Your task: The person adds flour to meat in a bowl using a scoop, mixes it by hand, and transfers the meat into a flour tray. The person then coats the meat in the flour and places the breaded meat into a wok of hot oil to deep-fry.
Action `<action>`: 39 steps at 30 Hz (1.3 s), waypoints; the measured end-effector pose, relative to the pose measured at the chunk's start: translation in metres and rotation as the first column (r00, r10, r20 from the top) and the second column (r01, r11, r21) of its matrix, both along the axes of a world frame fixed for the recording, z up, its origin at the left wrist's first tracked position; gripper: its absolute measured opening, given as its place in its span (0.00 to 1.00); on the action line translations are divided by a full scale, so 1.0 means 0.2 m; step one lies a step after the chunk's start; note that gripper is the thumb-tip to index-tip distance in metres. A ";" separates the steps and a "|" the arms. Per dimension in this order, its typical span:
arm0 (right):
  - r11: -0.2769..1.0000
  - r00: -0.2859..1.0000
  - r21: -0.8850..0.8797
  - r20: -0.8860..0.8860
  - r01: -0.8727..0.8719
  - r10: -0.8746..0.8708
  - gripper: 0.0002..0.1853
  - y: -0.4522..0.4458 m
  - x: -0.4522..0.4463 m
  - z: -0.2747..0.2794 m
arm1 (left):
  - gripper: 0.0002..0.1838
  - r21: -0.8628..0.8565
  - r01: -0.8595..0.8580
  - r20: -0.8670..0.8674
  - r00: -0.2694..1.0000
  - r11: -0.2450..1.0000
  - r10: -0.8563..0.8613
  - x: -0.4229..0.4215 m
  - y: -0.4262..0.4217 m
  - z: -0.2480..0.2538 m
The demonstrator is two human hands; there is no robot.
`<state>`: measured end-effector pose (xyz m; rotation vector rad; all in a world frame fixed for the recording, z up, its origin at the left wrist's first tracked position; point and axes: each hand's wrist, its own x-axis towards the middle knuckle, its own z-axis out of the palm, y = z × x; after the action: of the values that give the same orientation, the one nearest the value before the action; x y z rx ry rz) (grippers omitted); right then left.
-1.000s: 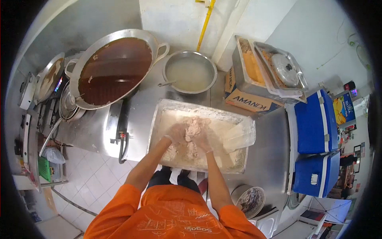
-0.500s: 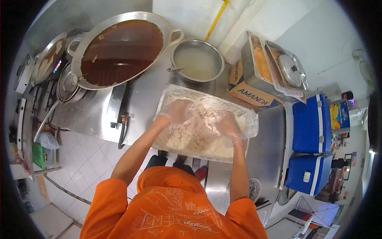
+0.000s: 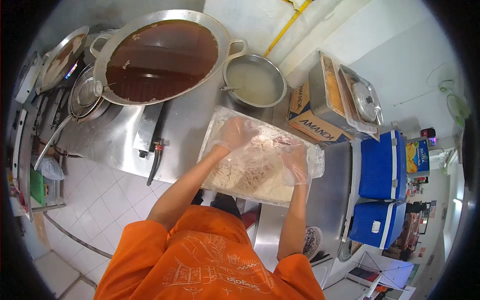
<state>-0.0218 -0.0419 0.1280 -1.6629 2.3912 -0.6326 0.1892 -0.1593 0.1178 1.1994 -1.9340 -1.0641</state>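
A rectangular tray (image 3: 209, 131) holds pale flour (image 3: 222, 175) and a heap of flour-coated shreds or strips (image 3: 257, 167). Clear plastic gloves cover both hands. My left hand (image 3: 236, 133) is over the far left part of the tray, its fingers bent down toward the flour and partly lost in glare. On the tray's right side is my right hand (image 3: 295, 162), fingers curled beside a pinkish, floured piece (image 3: 286, 142). Whether that piece is in its grasp is unclear.
Behind the tray stand a wide pan (image 3: 102, 62) of dark brown liquid and a steel bowl (image 3: 280, 90) of cloudy liquid. A cardboard box (image 3: 315, 125) and metal containers (image 3: 320, 80) are at the right. Farther right are blue coolers (image 3: 377, 167). A hose (image 3: 156, 167) hangs over the counter edge.
My hands have spread slightly apart and the left one lies flatter over the flour. The camera view has shifted, so the tray sits a little to the right.
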 end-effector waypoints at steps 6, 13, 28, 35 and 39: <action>0.987 0.840 -0.135 0.522 -0.091 0.149 0.15 0.01 0.50 0.06 | 0.35 0.393 0.023 -0.503 0.843 0.919 0.194 -0.11 0.09 -0.25; 0.870 0.688 -0.355 0.537 -0.341 0.488 0.16 0.34 0.50 -0.40 | 0.43 0.723 0.066 -0.539 0.676 0.688 0.501 -0.14 0.12 -0.75; 0.870 0.939 0.427 -0.120 -0.245 0.324 0.35 -0.30 0.42 -1.08 | 0.10 -0.021 -0.279 0.494 0.832 0.960 0.253 0.31 0.62 -0.59; 0.954 0.948 0.051 0.135 -0.296 0.287 0.29 -0.18 0.34 -0.77 | 0.10 -0.609 0.193 0.704 0.578 0.769 0.412 0.64 0.71 -0.85; 0.954 0.957 -0.195 0.140 -0.226 0.256 0.28 -0.06 0.37 -0.41 | 0.09 -0.362 -0.193 0.244 0.924 0.912 0.293 0.63 0.62 -0.56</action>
<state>0.0529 -0.0538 0.0465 -1.8552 2.0272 -0.9201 0.3148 -0.0363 0.0050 1.4169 -2.0100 -0.4206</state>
